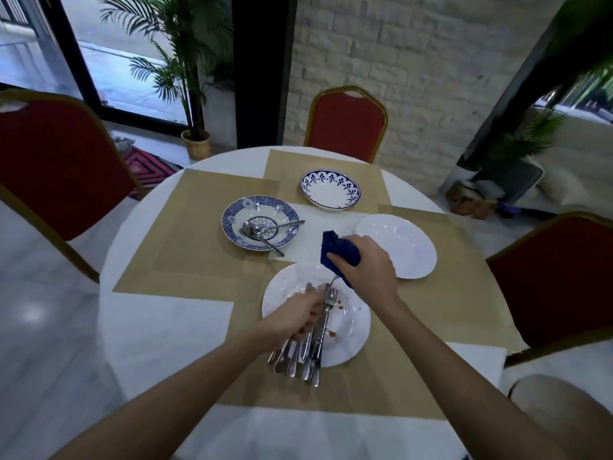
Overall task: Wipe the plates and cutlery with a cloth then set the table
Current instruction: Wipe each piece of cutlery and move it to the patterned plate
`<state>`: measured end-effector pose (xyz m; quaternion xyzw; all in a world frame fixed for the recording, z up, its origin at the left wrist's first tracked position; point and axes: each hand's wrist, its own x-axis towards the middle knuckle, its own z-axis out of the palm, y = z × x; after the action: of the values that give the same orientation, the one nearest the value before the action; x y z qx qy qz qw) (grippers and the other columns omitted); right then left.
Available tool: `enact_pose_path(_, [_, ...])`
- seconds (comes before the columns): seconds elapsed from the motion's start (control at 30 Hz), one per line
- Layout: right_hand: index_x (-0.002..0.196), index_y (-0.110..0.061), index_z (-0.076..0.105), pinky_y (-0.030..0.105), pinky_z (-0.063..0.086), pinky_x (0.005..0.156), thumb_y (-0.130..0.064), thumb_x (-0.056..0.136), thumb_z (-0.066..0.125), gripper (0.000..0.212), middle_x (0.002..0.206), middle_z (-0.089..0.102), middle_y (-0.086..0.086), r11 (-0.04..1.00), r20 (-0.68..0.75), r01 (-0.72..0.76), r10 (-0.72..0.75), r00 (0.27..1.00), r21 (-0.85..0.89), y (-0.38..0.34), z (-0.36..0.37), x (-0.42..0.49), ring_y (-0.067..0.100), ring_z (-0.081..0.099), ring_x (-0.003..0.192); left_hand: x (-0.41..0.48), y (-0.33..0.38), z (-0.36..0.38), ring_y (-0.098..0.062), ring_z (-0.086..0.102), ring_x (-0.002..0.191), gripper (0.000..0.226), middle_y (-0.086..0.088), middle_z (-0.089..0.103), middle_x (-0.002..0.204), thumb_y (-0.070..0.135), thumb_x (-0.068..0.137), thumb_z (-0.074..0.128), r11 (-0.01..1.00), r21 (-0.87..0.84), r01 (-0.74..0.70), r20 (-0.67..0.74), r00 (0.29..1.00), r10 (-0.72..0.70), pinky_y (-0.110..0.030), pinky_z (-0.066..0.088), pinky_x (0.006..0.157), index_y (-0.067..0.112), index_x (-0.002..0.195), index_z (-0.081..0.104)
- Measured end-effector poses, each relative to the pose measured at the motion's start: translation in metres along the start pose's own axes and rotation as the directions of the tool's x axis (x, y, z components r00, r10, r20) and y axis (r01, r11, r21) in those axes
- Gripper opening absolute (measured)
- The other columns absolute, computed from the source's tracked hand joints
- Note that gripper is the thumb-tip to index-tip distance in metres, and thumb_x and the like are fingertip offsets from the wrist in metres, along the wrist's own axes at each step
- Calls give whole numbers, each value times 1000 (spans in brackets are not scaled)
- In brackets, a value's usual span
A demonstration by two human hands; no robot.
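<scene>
Wiping looks barely begun as the left hand (303, 313) grips a bundle of cutlery (298, 358) above a sauce-smeared white plate (351, 330) on the counter (159, 327), the right hand (368, 260) clutching a blue cloth (336, 247) around one piece; a patterned bowl (232, 217) nearby holds two more utensils.

Cutlery (300, 356) in left hand (303, 315): polished metal, bright glints. Cloth (336, 249) in right hand (366, 263): dark blue fabric, matt, crumpled. White plate (351, 330) under left hand: glazed, glossy, reddish smears. Second white plate (409, 250) just right of right hand: smooth, glossy sheen. Placemats (205, 234) around hands: tan, matt.
</scene>
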<state>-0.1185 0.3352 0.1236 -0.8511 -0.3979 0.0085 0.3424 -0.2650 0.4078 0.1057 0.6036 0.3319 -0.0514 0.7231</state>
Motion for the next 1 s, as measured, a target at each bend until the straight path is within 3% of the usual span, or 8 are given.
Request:
enact_pose_path(0.07, [104, -27, 64, 32, 47, 71, -42, 84, 68, 26, 91, 60, -7, 999, -43, -47, 47, 998, -11, 3, 2, -1, 13, 58, 84, -3, -2, 2, -6, 19, 39, 47, 11, 28, 44, 47, 100, 31, 1000, 2, 24, 58, 998, -25, -18, 15, 38, 20, 62, 40])
enact_pose_path(0.2, [95, -23, 63, 29, 44, 68, -39, 85, 66, 19, 89, 66, -4, 925, -250, -196, 284, 926, 324, 3, -5, 3, 19, 62, 85, -4, 1, -4, -4, 24, 35, 38, 3, 40, 55, 30, 102, 28, 999, -24, -21, 58, 998, 23, -16, 18, 34, 13, 80, 54])
enact_pose_path(0.4, [107, -28, 66, 32, 50, 77, -42, 82, 70, 29, 99, 66, -8, 999, 93, -49, 51, 994, -23, 4, 6, -11, 12, 61, 90, -5, 7, -11, -7, 28, 42, 34, 8, 38, 48, 26, 99, 31, 998, 21, -59, 60, 997, 57, -17, 23, 40, 18, 70, 46])
enact_pose_path(0.57, [103, -27, 64, 35, 50, 69, -41, 84, 68, 24, 93, 61, -6, 994, -113, -106, 101, 988, -37, 7, 1, -9, 16, 60, 84, -1, 1, -5, -6, 25, 40, 41, 8, 32, 47, 34, 101, 33, 993, -79, -85, 56, 994, 89, -18, 22, 40, 20, 64, 46])
enact_pose_path(0.7, [105, -28, 64, 33, 51, 73, -43, 84, 68, 26, 96, 62, -10, 997, 35, 0, 3, 999, -81, 7, 0, -13, 13, 60, 86, 0, 5, -4, -7, 23, 38, 40, 6, 31, 44, 26, 101, 29, 985, -120, -124, 111, 984, 137, -18, 22, 36, 16, 64, 44])
enact_pose_path(0.8, [103, -30, 63, 35, 51, 68, -44, 84, 66, 23, 92, 60, -8, 989, -128, -121, 110, 986, -86, 12, -7, -9, 15, 60, 84, -1, 4, -3, -7, 24, 38, 40, 5, 31, 45, 25, 100, 28, 988, -57, -142, 124, 981, 148, -19, 23, 38, 16, 64, 42])
enact_pose_path(0.87, [104, -26, 64, 35, 51, 67, -39, 84, 68, 24, 93, 62, -6, 996, -190, -70, 60, 980, -49, 11, -4, -12, 16, 61, 83, 0, 5, -2, -8, 24, 39, 39, 5, 31, 45, 24, 100, 28, 986, -75, -149, 106, 982, 156, -19, 23, 38, 16, 64, 42])
enact_pose_path(1.0, [104, -26, 65, 31, 50, 69, -38, 84, 69, 23, 93, 61, -8, 1000, -59, 6, -7, 998, -7, 7, 5, -16, 12, 59, 82, 3, 3, -8, -8, 24, 40, 39, 6, 31, 46, 27, 100, 30, 989, -67, -135, 101, 985, 141, -20, 21, 42, 17, 65, 43])
